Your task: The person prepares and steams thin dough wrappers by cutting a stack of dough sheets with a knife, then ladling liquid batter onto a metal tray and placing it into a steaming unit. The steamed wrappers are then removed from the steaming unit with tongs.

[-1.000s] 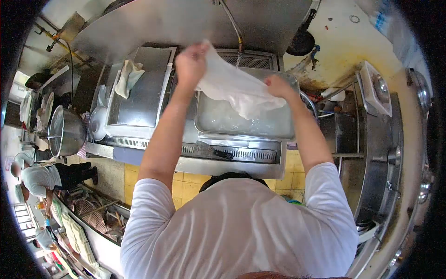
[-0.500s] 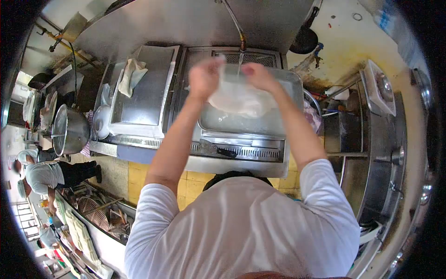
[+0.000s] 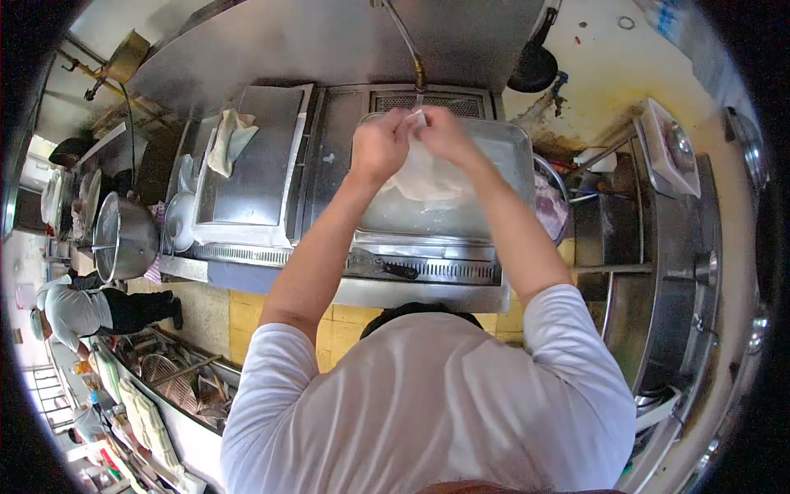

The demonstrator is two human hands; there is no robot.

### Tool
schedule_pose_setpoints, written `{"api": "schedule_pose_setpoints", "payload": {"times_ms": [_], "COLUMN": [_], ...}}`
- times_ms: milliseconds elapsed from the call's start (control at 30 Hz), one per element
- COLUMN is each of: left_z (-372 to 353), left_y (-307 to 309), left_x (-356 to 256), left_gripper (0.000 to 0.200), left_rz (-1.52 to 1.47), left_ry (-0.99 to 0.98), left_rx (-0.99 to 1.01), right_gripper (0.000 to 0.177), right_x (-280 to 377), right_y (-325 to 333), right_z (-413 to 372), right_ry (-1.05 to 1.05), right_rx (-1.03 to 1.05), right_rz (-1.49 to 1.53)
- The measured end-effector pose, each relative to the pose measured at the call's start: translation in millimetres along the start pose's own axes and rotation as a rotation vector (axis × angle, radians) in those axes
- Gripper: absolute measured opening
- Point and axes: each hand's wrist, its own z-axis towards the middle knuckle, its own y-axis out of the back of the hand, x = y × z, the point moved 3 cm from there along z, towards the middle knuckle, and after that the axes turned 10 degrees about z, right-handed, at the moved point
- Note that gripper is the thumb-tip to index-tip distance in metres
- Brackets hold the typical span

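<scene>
Both of my hands are raised over a large rectangular metal tray of cloudy water, under the end of a tap pipe. A thin, wet, off-white cloth hangs from them, its lower part spread at the water. My left hand is closed on the cloth's upper edge. Right beside it, my right hand grips the same edge, and a white bit of cloth shows between the two hands. The fingertips are partly hidden behind the hands.
Left of the tray, another cloth lies on a steel cover. A dark-handled tool rests on the front ledge. A bowl holding something pinkish stands right of the tray. At far left, a person bends over a counter near a big pot.
My hands have come together from farther apart, gathering the cloth's upper edge between them. Water that was running visibly from the tap is now mostly hidden by the hands.
</scene>
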Motion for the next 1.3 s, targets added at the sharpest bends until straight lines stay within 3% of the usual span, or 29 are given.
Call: {"api": "schedule_pose_setpoints", "payload": {"times_ms": [33,100,133,167,200,267,333,400,467,500,533,567,600,633,700,733,767,800,867,933,967,1033,1100,1200,1267,1300], "left_z": [2.7,20.5,26.2,28.2,26.0,8.2,-8.8,-17.5,-10.1,-3.0,11.1,21.6,30.2,34.7,21.9,7.5,-1.5,-13.0,-16.3,-8.9,-3.5,11.8,6.9,-41.0,-83.7,-111.0], "left_y": [0.8,45.7,69.3,89.7,102.8,85.4,42.1,11.0,10.0,15.8,43.5,65.6,95.7,120.2,104.2,86.5,50.5,25.9,8.6,6.6,26.6,60.7,95.1,59.4,9.6,-29.7], "left_x": [-8.0,12.2,24.3,39.4,59.7,79.0,65.9,22.6,5.5,-4.2,2.1,18.4,26.0,36.1,51.1,63.5,75.7,58.0,14.6,-14.2,-12.3,18.8,46.6,98.0,103.5,115.0], "left_gripper": [0.021,0.018,0.015,0.017,0.018,0.018,0.016,0.016,0.016,0.017,0.021,0.016,0.012,0.015,0.015,0.014,0.012,0.01,0.014,0.018,0.02,0.014,0.02,0.019,0.02,0.025], "left_rz": [0.022,-0.106,-0.194,-0.202,-0.083,-0.088,-0.028,0.046,-0.014,-0.073,-0.028,-0.107,-0.221,-0.219,-0.151,-0.085,-0.054,-0.224,-0.103,0.004,-0.048,-0.212,-0.106,0.016,0.064,0.233], "left_ry": [-0.047,-0.045,0.174,0.194,0.281,0.288,0.123,-0.042,-0.09,-0.143,-0.102,-0.029,0.187,0.221,0.258,0.292,0.005,0.082,0.025,-0.11,-0.149,0.071,0.241,0.338,0.296,0.337], "left_rx": [0.024,-0.148,-0.153,-0.242,-0.205,-0.178,-0.115,-0.009,-0.033,-0.051,-0.044,-0.199,-0.25,-0.262,-0.246,-0.212,-0.257,-0.162,-0.059,0.034,-0.039,-0.105,-0.153,-0.168,0.137,0.278], "right_gripper": [0.023,0.021,0.021,0.022,0.022,0.022,0.022,0.023,0.025,0.025,0.024,0.024,0.023,0.022,0.02,0.02,0.022,0.026,0.025,0.025,0.025,0.023,0.021,0.018,0.021,0.021], "right_x": [-0.4,-5.2,-35.8,-77.4,-98.4,-95.7,-54.8,-19.7,29.6,17.1,-10.8,-41.3,-78.4,-106.7,-121.2,-113.1,-90.1,-65.4,-14.5,69.4,47.8,-34.6,-92.1,-114.2,-108.7,-115.9], "right_y": [-0.2,3.0,26.5,59.8,90.1,105.6,85.4,30.9,-16.0,-16.1,-15.4,-10.2,13.5,46.2,89.6,84.7,79.6,73.7,25.6,-12.7,-11.8,0.1,56.2,85.7,79.6,70.7], "right_z": [-9.9,-28.9,-34.4,-43.3,-57.1,-59.9,-45.7,-19.5,-17.9,-21.1,-27.8,-34.4,-43.8,-55.3,-67.1,-63.8,-54.8,-42.0,-17.4,-35.7,-36.9,-39.3,-60.2,-108.2,-129.9,-131.8], "right_ry": [-0.003,-0.114,-0.14,-0.162,-0.102,-0.042,-0.305,0.05,-0.014,-0.02,-0.102,-0.182,-0.227,-0.269,-0.27,-0.273,-0.286,-0.293,0.1,-0.01,-0.019,-0.161,-0.203,-0.155,0.011,0.013], "right_rx": [-0.007,0.034,-0.006,-0.043,-0.043,-0.041,0.144,-0.043,0.033,0.029,0.041,0.058,-0.014,-0.086,-0.031,-0.022,0.01,0.038,-0.02,-0.08,-0.088,-0.031,-0.084,-0.07,-0.254,-0.254], "right_rz": [0.002,-0.255,-0.302,-0.348,-0.484,-0.616,-0.696,-0.182,0.18,0.185,0.062,-0.065,-0.197,-0.328,-0.52,-0.515,-0.457,-0.405,0.028,0.013,0.02,-0.201,-0.378,-0.589,-0.781,-0.784]}}
